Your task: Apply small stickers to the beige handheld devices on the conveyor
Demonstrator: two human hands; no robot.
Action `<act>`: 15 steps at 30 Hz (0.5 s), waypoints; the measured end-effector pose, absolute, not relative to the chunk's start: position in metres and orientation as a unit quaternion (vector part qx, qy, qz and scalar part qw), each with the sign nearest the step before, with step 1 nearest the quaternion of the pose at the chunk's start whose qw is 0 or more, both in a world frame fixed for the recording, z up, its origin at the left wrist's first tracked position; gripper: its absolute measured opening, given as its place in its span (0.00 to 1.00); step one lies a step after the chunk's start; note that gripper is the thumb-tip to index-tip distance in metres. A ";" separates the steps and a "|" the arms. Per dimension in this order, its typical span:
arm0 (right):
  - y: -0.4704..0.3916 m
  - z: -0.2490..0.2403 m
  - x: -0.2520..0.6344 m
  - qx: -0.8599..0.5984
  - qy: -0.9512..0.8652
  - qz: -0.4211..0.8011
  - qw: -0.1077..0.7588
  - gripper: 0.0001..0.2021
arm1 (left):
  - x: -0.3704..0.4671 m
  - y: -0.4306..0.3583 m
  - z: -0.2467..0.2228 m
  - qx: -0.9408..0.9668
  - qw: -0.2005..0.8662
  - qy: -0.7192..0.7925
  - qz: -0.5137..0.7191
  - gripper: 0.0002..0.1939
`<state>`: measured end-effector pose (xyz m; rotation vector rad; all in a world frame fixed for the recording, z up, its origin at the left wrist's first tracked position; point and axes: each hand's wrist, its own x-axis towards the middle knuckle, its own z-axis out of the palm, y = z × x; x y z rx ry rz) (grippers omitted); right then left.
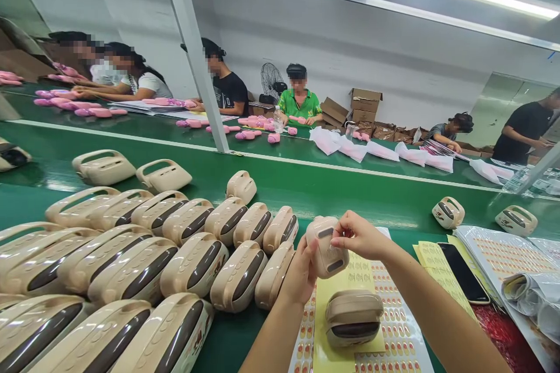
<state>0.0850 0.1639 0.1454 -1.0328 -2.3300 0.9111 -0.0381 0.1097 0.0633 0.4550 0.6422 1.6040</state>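
My left hand (303, 271) is wrapped round the left side of a rounded beige plastic device (321, 252), held up off the table with dark strips on its face. My right hand (357, 235) has thumb and fingers pinched together against that face, beside the upper dark strip; anything between the fingertips is too small to make out. Just below, a second beige device (353, 309) with a handle and a dark brown panel rests on a yellow sticker sheet (326, 347). Under it lies a white sheet of small orange-red stickers (400, 326).
Rows of beige handled devices (195, 265) fill the table's left. To the right lie yellow label sheets (437, 265), a phone (464, 273) and more sticker sheets (503, 253). Beyond a white frame post (195, 52), several people work with pink items (258, 122).
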 end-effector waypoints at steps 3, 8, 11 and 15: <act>0.163 0.145 0.084 -0.377 -0.843 0.319 0.214 0.04 | -0.038 0.110 0.063 0.196 0.629 0.281 0.698 0.34; 0.161 0.147 0.084 -0.387 -0.835 0.325 0.216 0.05 | -0.038 0.110 0.062 0.194 0.630 0.279 0.698 0.32; 0.157 0.146 0.082 -0.393 -0.834 0.318 0.222 0.06 | -0.038 0.110 0.062 0.191 0.630 0.279 0.699 0.31; 0.150 0.136 0.081 -0.355 -0.857 0.261 0.268 0.07 | -0.038 0.111 0.062 0.182 0.634 0.280 0.697 0.27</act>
